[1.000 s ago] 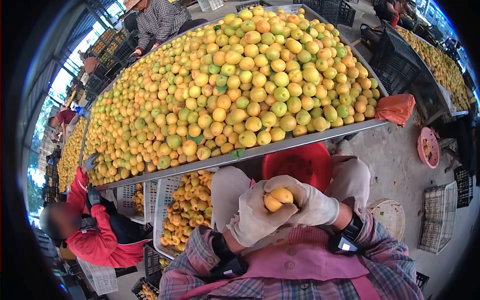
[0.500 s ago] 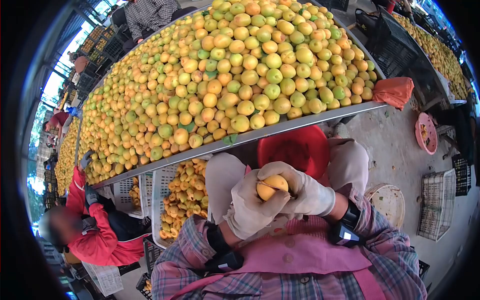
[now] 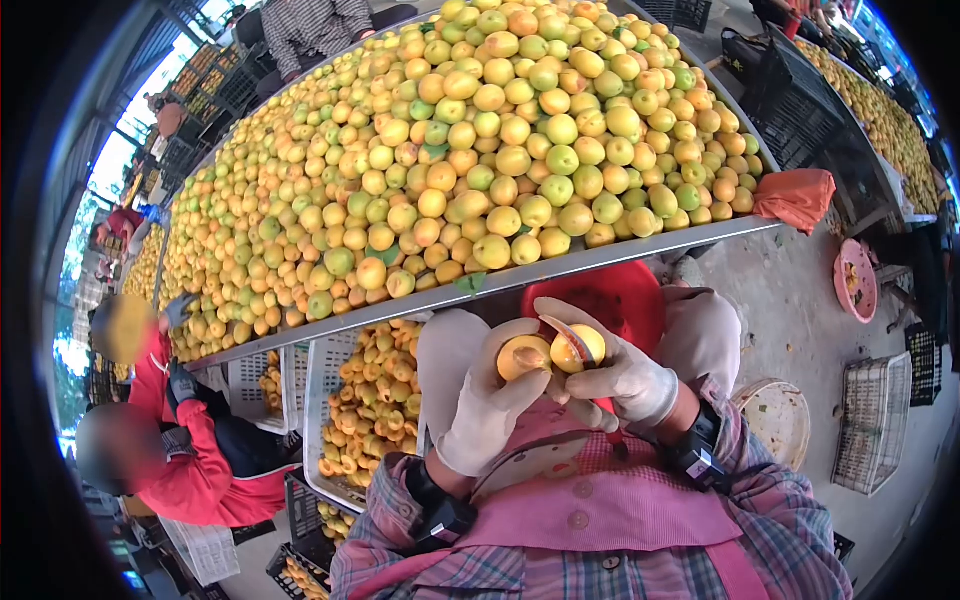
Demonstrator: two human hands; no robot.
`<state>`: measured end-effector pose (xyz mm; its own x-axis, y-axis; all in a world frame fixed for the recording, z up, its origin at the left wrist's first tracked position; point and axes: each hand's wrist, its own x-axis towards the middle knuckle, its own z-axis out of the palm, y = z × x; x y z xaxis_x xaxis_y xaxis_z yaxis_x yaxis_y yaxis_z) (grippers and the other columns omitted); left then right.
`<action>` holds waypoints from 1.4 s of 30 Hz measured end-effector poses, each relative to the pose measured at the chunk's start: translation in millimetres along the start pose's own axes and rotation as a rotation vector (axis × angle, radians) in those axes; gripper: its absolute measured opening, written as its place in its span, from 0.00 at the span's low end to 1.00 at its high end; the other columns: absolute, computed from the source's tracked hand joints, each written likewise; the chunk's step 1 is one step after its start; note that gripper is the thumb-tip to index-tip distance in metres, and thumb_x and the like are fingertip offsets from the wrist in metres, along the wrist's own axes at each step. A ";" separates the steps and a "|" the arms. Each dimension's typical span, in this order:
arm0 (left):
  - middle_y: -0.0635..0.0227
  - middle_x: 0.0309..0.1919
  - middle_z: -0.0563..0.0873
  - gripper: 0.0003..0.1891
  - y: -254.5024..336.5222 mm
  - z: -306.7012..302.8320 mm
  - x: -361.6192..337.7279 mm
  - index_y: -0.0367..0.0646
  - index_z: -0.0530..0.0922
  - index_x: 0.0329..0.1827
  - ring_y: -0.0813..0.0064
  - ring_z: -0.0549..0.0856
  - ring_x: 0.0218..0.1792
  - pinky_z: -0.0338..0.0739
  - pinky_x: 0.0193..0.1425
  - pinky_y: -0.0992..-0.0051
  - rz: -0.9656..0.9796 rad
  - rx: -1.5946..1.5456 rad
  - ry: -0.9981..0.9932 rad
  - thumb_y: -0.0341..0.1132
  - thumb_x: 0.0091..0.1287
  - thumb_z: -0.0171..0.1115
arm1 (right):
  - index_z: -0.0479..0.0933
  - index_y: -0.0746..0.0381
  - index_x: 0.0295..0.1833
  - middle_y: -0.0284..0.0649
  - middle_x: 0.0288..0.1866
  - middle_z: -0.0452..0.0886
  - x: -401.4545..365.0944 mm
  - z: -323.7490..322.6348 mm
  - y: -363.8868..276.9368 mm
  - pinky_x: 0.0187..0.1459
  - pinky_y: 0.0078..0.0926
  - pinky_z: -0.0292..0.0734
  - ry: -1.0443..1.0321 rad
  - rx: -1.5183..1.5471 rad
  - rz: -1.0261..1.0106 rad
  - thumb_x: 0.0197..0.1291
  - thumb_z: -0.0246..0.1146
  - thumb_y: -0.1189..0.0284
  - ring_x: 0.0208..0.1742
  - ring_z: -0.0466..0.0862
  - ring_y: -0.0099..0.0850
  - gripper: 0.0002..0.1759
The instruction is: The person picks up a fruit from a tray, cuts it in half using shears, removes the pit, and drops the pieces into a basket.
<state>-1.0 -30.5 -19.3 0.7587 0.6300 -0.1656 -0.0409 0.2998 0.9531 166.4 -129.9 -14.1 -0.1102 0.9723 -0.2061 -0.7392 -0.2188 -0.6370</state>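
Observation:
My left hand (image 3: 478, 415), in a pale glove, is closed round an apricot half (image 3: 522, 358) whose cut face and brown pit are turned up. My right hand (image 3: 632, 378), gloved as well, grips the other apricot half (image 3: 588, 347). A thin curved strip, dark and reddish, runs along that half under the right thumb; I cannot tell whether it is a blade. The two halves sit side by side over my lap, above the pink apron (image 3: 590, 510). Behind them a red basin (image 3: 635, 300) stands between my knees.
A metal-edged table (image 3: 560, 262) heaped with whole apricots (image 3: 420, 180) spans the front. To the left, a white crate (image 3: 314, 400) holds split apricots (image 3: 370, 400). A person in red (image 3: 225, 450) sits beyond it. A round tub (image 3: 775, 425) and a basket (image 3: 870, 420) stand right.
The apricot, whole-looking between both hands before, is now in two halves, one per hand. My hands have turned apart, and the cut face with its pit shows.

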 end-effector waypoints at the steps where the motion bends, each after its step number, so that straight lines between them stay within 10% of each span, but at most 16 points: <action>1: 0.66 0.47 0.82 0.19 0.7 -2.4 1.0 0.42 0.74 0.60 0.77 0.81 0.46 0.77 0.50 0.76 -0.004 0.103 0.018 0.29 0.65 0.63 | 0.49 0.53 0.80 0.40 0.35 0.78 1.0 0.4 -0.6 0.16 0.16 0.68 -0.009 -0.003 0.008 0.57 0.63 0.79 0.23 0.79 0.25 0.47; 10: 0.64 0.37 0.85 0.09 10.0 -32.7 -7.4 0.40 0.83 0.46 0.78 0.84 0.39 0.78 0.45 0.75 0.062 0.534 -0.004 0.30 0.63 0.66 | 0.44 0.58 0.81 0.39 0.36 0.79 24.2 7.8 19.3 0.24 0.18 0.70 0.011 -0.276 0.210 0.60 0.62 0.74 0.25 0.78 0.25 0.47; 14: 0.72 0.35 0.86 0.11 -11.9 -70.3 -21.3 0.39 0.82 0.49 0.84 0.82 0.35 0.77 0.39 0.82 -0.162 0.017 0.290 0.32 0.65 0.66 | 0.50 0.58 0.79 0.40 0.34 0.80 25.2 14.8 21.0 0.20 0.18 0.69 0.149 -0.282 0.134 0.60 0.61 0.75 0.23 0.79 0.24 0.43; 18: 0.73 0.31 0.85 0.13 -39.7 -146.2 -28.9 0.41 0.81 0.48 0.83 0.82 0.28 0.78 0.32 0.81 -0.169 0.175 0.805 0.34 0.63 0.69 | 0.60 0.66 0.74 0.39 0.30 0.80 17.7 11.1 18.7 0.18 0.17 0.69 0.385 -0.282 -0.079 0.63 0.56 0.74 0.20 0.77 0.23 0.33; 23: 0.64 0.40 0.83 0.21 -83.1 -220.6 -43.8 0.37 0.74 0.57 0.77 0.83 0.34 0.83 0.39 0.79 -0.198 0.147 0.960 0.27 0.61 0.69 | 0.73 0.67 0.58 0.38 0.27 0.77 -8.3 -22.6 34.1 0.21 0.25 0.73 0.235 -0.077 0.091 0.70 0.57 0.58 0.21 0.78 0.30 0.23; 26: 0.64 0.47 0.82 0.17 -122.1 -241.1 -48.5 0.39 0.75 0.57 0.76 0.84 0.43 0.84 0.41 0.76 0.220 0.374 0.590 0.26 0.65 0.65 | 0.74 0.64 0.51 0.35 0.24 0.73 -18.0 -43.2 52.1 0.24 0.28 0.75 0.077 0.097 0.027 0.71 0.56 0.53 0.21 0.78 0.31 0.23; 27: 0.64 0.52 0.82 0.19 -83.3 -207.5 -40.5 0.41 0.73 0.61 0.74 0.84 0.47 0.85 0.45 0.75 -0.101 -0.139 0.664 0.23 0.67 0.60 | 0.74 0.61 0.44 0.33 0.22 0.69 -18.9 -37.3 47.1 0.27 0.30 0.76 0.090 0.119 0.053 0.71 0.55 0.50 0.21 0.76 0.32 0.23; 32: 0.63 0.52 0.81 0.23 -19.2 -111.1 -15.4 0.40 0.71 0.64 0.75 0.85 0.43 0.82 0.45 0.81 -0.068 -0.181 0.393 0.23 0.65 0.62 | 0.69 0.59 0.27 0.31 0.16 0.66 -15.3 -11.0 24.5 0.20 0.26 0.70 0.151 -0.099 0.094 0.72 0.54 0.60 0.15 0.70 0.26 0.20; 42: 0.68 0.36 0.84 0.20 3.5 9.1 26.7 0.40 0.75 0.55 0.83 0.80 0.27 0.72 0.28 0.83 -0.116 0.132 -0.052 0.28 0.60 0.70 | 0.65 0.60 0.22 0.32 0.15 0.64 18.5 39.1 -29.8 0.18 0.26 0.61 0.460 -0.081 -0.902 0.69 0.55 0.71 0.13 0.65 0.25 0.19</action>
<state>25.0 -19.2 -18.0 0.7862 0.5575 -0.2666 0.1325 0.2693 0.9539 160.4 -102.2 30.2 0.7452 0.6557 0.1212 -0.3716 0.5593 -0.7410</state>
